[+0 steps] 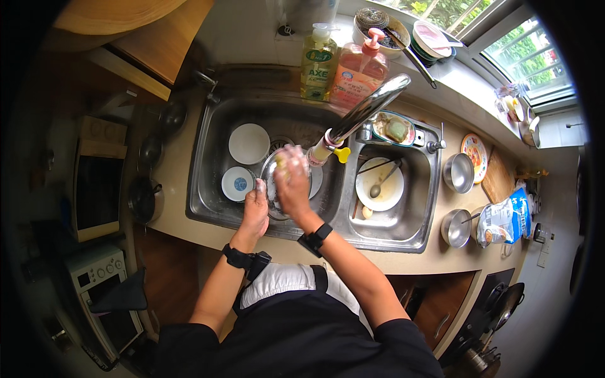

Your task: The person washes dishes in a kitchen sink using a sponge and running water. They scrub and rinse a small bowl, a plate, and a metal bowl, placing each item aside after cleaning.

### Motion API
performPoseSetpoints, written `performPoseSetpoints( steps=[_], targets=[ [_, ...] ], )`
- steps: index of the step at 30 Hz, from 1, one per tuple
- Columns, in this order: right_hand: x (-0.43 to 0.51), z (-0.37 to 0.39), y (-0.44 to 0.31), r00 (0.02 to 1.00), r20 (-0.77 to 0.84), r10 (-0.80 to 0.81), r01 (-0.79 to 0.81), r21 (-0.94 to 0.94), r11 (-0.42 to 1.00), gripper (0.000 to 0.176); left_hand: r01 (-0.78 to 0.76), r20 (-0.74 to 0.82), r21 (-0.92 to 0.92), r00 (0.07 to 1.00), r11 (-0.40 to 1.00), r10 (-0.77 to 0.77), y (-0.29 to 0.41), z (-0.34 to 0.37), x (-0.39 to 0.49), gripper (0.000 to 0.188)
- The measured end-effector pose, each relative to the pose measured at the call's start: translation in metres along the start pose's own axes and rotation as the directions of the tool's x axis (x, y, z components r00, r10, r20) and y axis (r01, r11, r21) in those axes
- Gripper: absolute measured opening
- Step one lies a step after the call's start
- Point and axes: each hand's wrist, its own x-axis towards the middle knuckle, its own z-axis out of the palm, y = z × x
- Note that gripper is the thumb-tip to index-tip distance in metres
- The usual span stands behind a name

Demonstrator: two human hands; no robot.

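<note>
Over the left basin of a steel double sink (pixel 222 113), my left hand (pixel 256 211) grips the near-left rim of a round shiny bowl or lid (pixel 271 177); whether it is metal or glass I cannot tell. My right hand (pixel 294 184), blurred and covered with suds, presses a yellowish sponge (pixel 282 161) to its inside. Mostly hidden by the fingers, the sponge shows only at one side. To the left in the basin sit a white bowl (pixel 249 143) and a smaller white bowl with a blue motif (pixel 237 183). Another pale dish (pixel 316 182) shows partly behind my right hand.
A chrome faucet (pixel 368 111) with a yellow tab reaches over the basin. In the right basin stands a white bowl (pixel 397 184) with a spoon (pixel 376 190) and chopsticks. Two pump bottles (pixel 317 66) are behind the sink; steel bowls (pixel 458 173) stand on the right counter.
</note>
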Motion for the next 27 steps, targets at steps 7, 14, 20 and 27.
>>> performPoseSetpoints(
  steps=[7,14,20,27],
  targets=[
    [0.015,0.001,0.019,0.903,0.019,0.428,-0.418,0.266,0.869,0.017,-0.039,-0.057,0.196,0.997,0.98,0.051,-0.001,-0.006,-0.008,0.042],
    [-0.014,0.016,-0.004,0.978,0.178,-0.108,0.14,-0.18,0.974,0.033,-0.002,-0.036,0.005,0.999,1.0,0.002,0.001,-0.004,0.006,0.046],
    [-0.051,0.003,-0.013,0.939,0.271,-0.213,0.296,-0.315,0.902,0.051,0.077,0.082,-0.384,0.995,0.92,-0.049,0.037,-0.025,0.015,0.071],
    [-0.009,-0.006,0.017,0.925,-0.028,0.379,-0.374,0.102,0.922,0.035,0.004,0.106,-0.21,0.994,0.978,0.018,0.04,-0.019,-0.007,0.071]
  ],
)
